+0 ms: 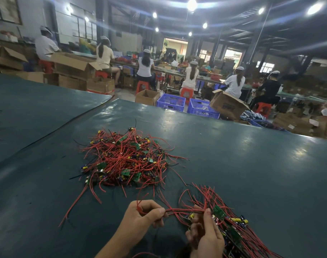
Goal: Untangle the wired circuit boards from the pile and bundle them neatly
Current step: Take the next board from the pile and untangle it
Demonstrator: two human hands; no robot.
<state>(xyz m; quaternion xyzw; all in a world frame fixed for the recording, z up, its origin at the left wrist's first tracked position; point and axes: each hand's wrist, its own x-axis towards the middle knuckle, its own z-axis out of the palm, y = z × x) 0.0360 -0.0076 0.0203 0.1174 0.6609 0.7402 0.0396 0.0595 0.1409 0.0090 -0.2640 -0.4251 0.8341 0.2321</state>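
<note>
A tangled pile of small green circuit boards with red and black wires lies on the dark green table, ahead of my hands. My left hand pinches a few red wires that stretch rightwards. My right hand grips a bundle of gathered boards and wires, with its thumb on the stretched wires near a green board. The bundle's wires fan out to the lower right and upper left.
Loose red wire ends trail off the pile toward the near left. Beyond the table's far edge stand blue crates, cardboard boxes and several seated workers at other benches.
</note>
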